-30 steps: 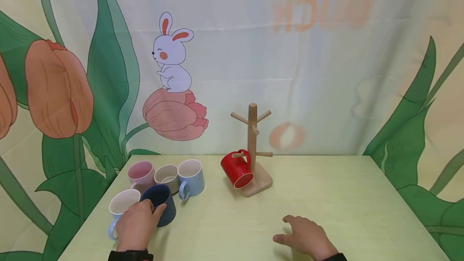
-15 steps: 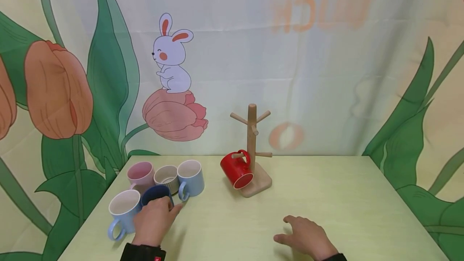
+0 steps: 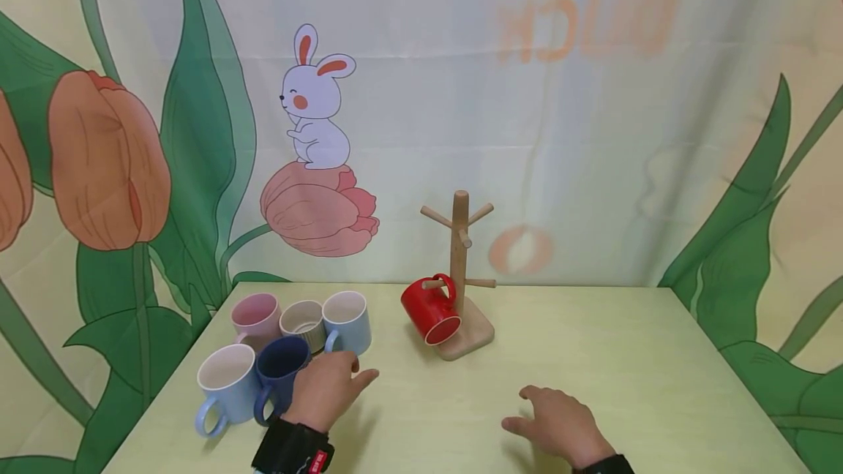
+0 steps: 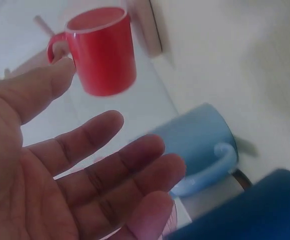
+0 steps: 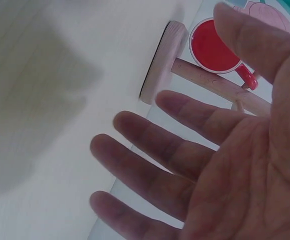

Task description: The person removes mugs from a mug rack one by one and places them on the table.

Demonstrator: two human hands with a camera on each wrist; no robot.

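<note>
My left hand is just in front of a light blue mug and to the right of a navy mug. In the left wrist view its fingers are relaxed and hold nothing. The navy mug stands upright, its handle toward me. Over the right part of the table my right hand hovers, fingers relaxed, with nothing in it. A red mug hangs tilted by its handle from a low peg of the wooden mug tree.
Beside the navy mug stands another light blue mug. A pink mug and a grey-beige cup are behind. All rest on the pale table, whose far edge meets a printed curtain.
My left hand has moved right, away from the navy mug's rim, uncovering that mug and its handle. The mugs and my right hand stay about where they were.
</note>
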